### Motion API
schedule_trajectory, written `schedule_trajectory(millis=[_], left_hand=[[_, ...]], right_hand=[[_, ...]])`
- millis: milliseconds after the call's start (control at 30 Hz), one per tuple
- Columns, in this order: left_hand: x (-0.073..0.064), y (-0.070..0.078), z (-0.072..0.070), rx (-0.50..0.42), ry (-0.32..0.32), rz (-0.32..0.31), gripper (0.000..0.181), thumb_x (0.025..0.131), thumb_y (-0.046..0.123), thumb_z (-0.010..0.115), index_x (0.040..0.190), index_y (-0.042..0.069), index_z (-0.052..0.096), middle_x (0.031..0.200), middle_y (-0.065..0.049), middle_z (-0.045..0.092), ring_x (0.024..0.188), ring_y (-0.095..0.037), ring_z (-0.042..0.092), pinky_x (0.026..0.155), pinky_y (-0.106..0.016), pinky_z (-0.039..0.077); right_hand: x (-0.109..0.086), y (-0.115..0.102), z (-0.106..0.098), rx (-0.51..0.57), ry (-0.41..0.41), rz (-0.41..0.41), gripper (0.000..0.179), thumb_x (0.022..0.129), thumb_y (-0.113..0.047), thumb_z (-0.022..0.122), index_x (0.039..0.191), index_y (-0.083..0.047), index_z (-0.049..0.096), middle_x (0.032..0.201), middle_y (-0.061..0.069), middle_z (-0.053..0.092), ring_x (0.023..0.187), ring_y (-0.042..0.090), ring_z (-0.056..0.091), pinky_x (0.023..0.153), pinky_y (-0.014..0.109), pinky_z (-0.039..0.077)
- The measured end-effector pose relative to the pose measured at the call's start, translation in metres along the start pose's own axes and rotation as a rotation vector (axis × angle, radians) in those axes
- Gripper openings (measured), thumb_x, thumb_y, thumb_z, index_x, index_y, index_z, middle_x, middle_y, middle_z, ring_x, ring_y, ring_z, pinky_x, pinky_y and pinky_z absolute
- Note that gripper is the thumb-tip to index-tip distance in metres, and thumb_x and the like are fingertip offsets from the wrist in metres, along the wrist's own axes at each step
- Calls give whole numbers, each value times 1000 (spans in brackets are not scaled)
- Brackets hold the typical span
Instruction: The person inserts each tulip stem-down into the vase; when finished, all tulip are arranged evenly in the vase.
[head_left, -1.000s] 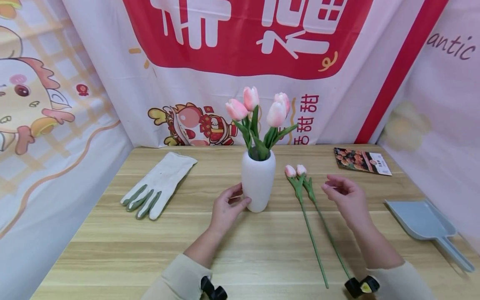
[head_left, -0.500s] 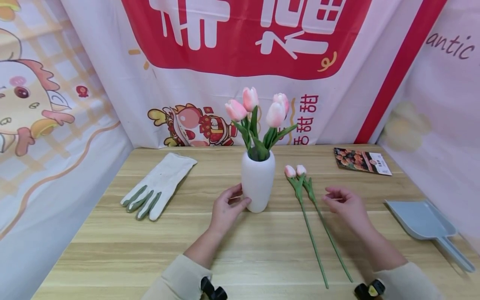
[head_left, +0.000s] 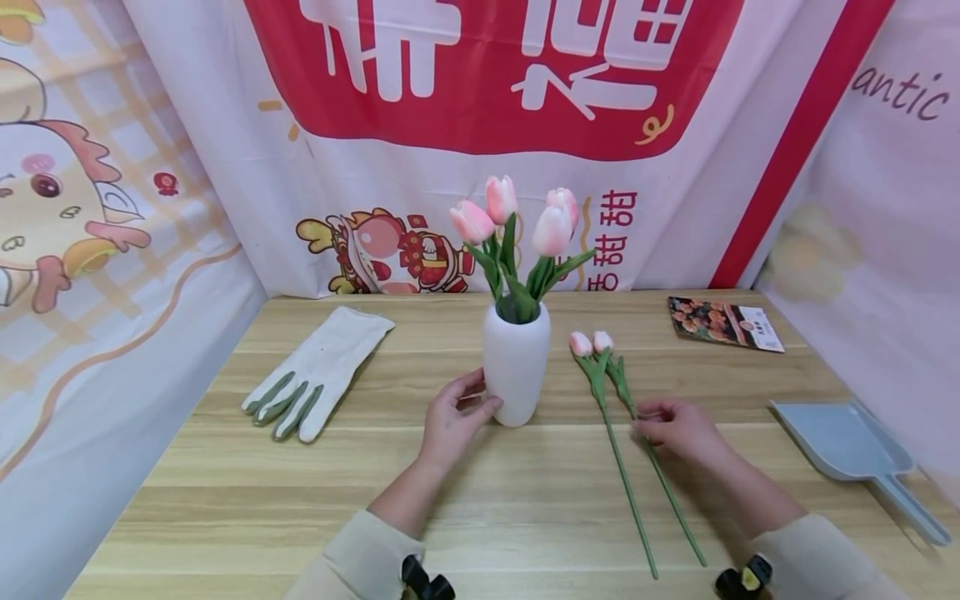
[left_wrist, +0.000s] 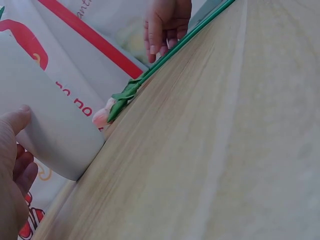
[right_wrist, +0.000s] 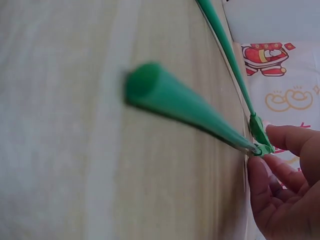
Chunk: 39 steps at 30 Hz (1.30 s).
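A white vase (head_left: 516, 367) stands upright on the wooden table, holding several pink tulips (head_left: 552, 229) with green leaves. My left hand (head_left: 453, 421) grips the vase low on its left side, thumb in front and fingers curled behind. Two more tulips lie to the vase's right, heads pointing away: a left tulip (head_left: 617, 454) and a right tulip (head_left: 667, 483). My right hand (head_left: 682, 429) is at the upper stem of the right tulip. In the right wrist view, its thumb (right_wrist: 287, 136) and fingers stand apart on either side of the stem.
A white and grey-green work glove (head_left: 318, 375) lies at the left. On the right are a flower-printed packet (head_left: 723, 323) near the back and a light blue dustpan (head_left: 847, 442) nearer the front. Printed cloth (head_left: 480, 75) hangs behind the table.
My right hand has come down and slightly left to the right tulip's stem. The left hand and the vase have stayed in place.
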<state>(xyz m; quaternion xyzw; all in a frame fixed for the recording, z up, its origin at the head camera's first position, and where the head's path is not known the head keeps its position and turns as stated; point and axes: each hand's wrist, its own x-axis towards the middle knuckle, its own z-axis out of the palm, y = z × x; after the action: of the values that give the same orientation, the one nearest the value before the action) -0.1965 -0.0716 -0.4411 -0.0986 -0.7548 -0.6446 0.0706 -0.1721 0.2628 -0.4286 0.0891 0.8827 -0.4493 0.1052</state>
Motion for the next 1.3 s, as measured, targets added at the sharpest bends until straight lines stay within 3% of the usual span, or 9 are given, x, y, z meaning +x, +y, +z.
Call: schedule_trajectory(millis=[500,700,900,1067,1233,1300], left_hand=[[0,-2,1,-44,9,3,48,82,11,79,127,3,63,125,-16,65,115,-33,61,100,-46,54],[-1,4,2,-50,13,-25,48,82,3,76,128,-2,61,126,-21,63,117,-37,59,103,-52,51],[-8,27,0,-41,5,-26,46,83,1,75,126,-6,60,125,-24,63,116,-41,59,102,-55,50],[-12,35,-1,-47,5,-13,45,84,1,74,126,-6,60,124,-25,63,116,-41,59,102,-55,50],[-9,29,1,-58,18,-23,46,83,-1,74,126,-5,60,125,-24,63,116,-41,59,103,-55,50],[-7,23,2,-51,25,-21,46,83,0,75,126,-4,61,125,-23,63,115,-39,60,102,-53,51]], right_hand=[[2,-3,4,-115,-5,15,43,86,-21,72,119,4,62,99,14,63,79,18,58,61,29,57],[3,0,2,-65,6,24,42,86,-18,71,120,6,61,96,14,64,76,16,59,61,29,57],[2,3,-3,163,-4,100,51,88,-15,70,130,7,53,84,-1,63,70,9,58,59,23,56],[-1,4,-9,452,-23,176,46,93,-15,65,132,2,49,73,-8,59,62,4,55,55,17,54],[-4,4,-16,726,-30,166,14,95,-10,63,107,-16,61,70,-9,60,61,2,56,54,14,54],[-5,4,-19,804,-25,158,13,95,-10,64,96,-23,64,71,-10,62,63,2,57,56,14,54]])
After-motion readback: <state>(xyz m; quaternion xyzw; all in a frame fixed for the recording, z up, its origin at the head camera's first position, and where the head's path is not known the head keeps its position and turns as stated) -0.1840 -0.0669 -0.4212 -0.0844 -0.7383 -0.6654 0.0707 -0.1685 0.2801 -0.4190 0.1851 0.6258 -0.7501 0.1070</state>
